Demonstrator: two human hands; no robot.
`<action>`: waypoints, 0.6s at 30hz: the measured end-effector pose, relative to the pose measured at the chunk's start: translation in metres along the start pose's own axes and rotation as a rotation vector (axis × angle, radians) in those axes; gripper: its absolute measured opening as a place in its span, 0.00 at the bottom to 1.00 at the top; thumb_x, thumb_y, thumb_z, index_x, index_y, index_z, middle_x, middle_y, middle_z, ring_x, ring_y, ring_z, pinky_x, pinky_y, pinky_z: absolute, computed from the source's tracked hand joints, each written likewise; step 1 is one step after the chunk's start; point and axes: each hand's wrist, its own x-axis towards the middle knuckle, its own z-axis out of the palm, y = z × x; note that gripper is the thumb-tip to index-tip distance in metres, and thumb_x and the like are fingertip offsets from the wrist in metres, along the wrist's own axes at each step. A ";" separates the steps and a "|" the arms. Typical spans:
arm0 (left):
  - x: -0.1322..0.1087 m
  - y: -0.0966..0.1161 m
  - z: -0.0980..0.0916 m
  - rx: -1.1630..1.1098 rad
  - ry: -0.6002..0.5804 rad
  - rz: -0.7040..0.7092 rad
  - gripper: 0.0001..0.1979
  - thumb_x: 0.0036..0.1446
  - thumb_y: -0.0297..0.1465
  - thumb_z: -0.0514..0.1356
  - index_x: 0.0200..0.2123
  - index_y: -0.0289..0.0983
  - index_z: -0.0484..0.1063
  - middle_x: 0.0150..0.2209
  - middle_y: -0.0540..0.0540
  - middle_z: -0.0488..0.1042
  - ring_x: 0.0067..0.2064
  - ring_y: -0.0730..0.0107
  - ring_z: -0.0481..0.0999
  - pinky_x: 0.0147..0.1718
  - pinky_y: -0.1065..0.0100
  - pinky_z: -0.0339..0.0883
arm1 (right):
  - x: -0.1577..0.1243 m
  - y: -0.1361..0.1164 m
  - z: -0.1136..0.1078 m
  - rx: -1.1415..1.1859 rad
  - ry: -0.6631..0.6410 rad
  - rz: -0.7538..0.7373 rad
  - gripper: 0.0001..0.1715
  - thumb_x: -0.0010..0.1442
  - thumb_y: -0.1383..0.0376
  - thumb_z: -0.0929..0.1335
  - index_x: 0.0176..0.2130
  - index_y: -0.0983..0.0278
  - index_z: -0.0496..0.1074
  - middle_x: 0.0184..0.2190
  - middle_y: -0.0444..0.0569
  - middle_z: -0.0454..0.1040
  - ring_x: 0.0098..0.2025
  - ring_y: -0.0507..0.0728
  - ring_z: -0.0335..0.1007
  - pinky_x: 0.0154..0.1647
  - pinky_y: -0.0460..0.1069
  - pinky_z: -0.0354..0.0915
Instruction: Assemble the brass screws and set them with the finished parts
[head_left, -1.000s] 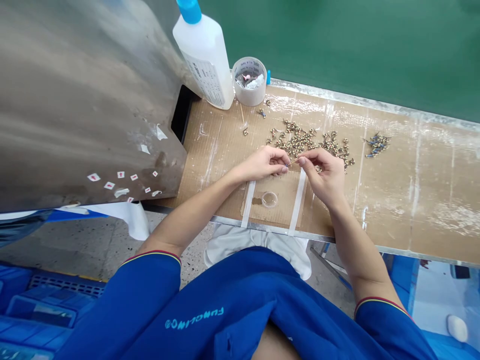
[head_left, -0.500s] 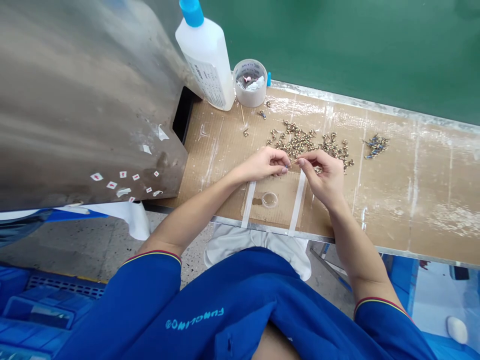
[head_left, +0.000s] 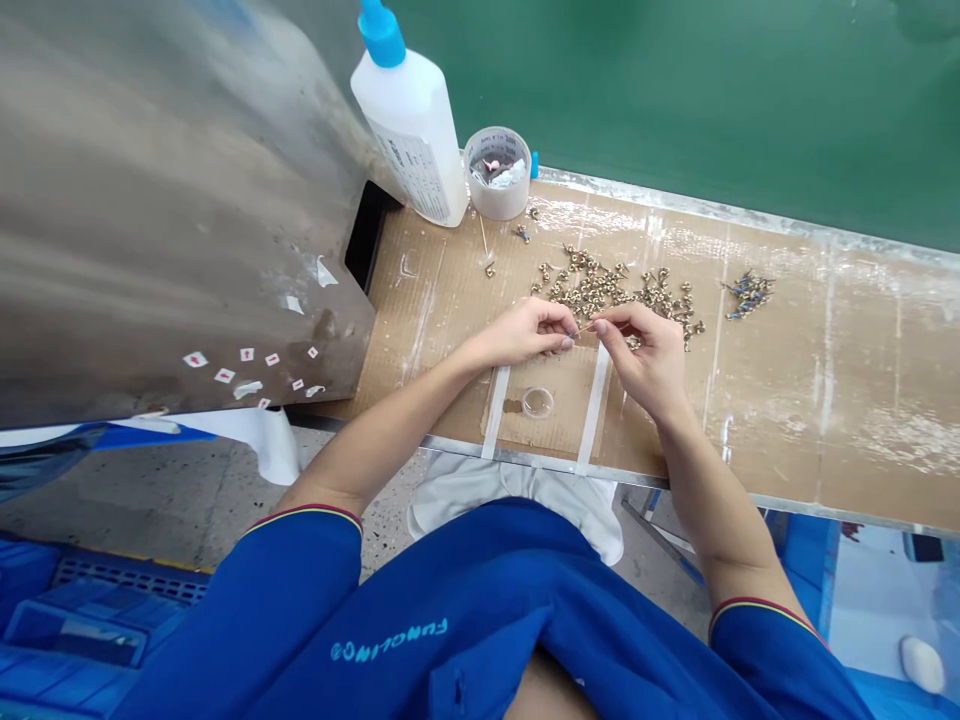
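Observation:
My left hand [head_left: 536, 330] is closed in a pinch on a tiny screw, mostly hidden by the fingertips. My right hand [head_left: 646, 350] pinches a thin wooden stick [head_left: 585, 328], like a toothpick, whose tip meets the left fingertips. Just beyond both hands lies a loose pile of brass-coloured screws [head_left: 592, 285]. A smaller group of screws with blue on their threads [head_left: 750, 294] lies to the right. Nearer my body, a small clear round dish [head_left: 538, 402] rests on a taped cardboard patch [head_left: 559, 435].
A white bottle with a blue cap [head_left: 412, 130] stands at the back left beside a tape roll [head_left: 497, 195] holding scraps. Another thin stick [head_left: 484, 235] leans there. A metal panel [head_left: 187, 220] rises on the left. Cardboard [head_left: 787, 420] covers the bench, with a green surface [head_left: 712, 100] behind.
Both hands keep the same pinch at nearly the same place. The whole view has shifted very slightly; the screws and dish stay put.

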 end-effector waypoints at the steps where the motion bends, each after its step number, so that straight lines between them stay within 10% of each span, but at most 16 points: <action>1: 0.000 0.001 0.000 0.001 0.000 -0.001 0.02 0.54 0.24 0.64 0.33 0.31 0.75 0.26 0.50 0.74 0.28 0.78 0.72 0.30 0.75 0.67 | 0.000 0.000 0.000 -0.004 -0.002 0.004 0.16 0.68 0.52 0.69 0.34 0.59 0.78 0.31 0.46 0.82 0.31 0.54 0.77 0.33 0.49 0.73; 11: 0.000 -0.002 0.000 -0.021 -0.007 0.010 0.02 0.54 0.24 0.65 0.33 0.31 0.76 0.26 0.50 0.74 0.28 0.78 0.72 0.30 0.75 0.67 | 0.000 -0.003 -0.009 0.173 -0.021 0.042 0.18 0.67 0.49 0.70 0.35 0.59 0.78 0.31 0.46 0.81 0.31 0.54 0.77 0.33 0.49 0.72; 18: 0.002 -0.008 -0.003 0.007 -0.028 0.061 0.03 0.55 0.24 0.65 0.34 0.30 0.77 0.29 0.47 0.78 0.31 0.76 0.75 0.34 0.74 0.68 | -0.001 -0.012 -0.004 0.313 -0.315 -0.073 0.15 0.68 0.53 0.71 0.34 0.59 0.78 0.31 0.45 0.82 0.33 0.53 0.77 0.36 0.49 0.71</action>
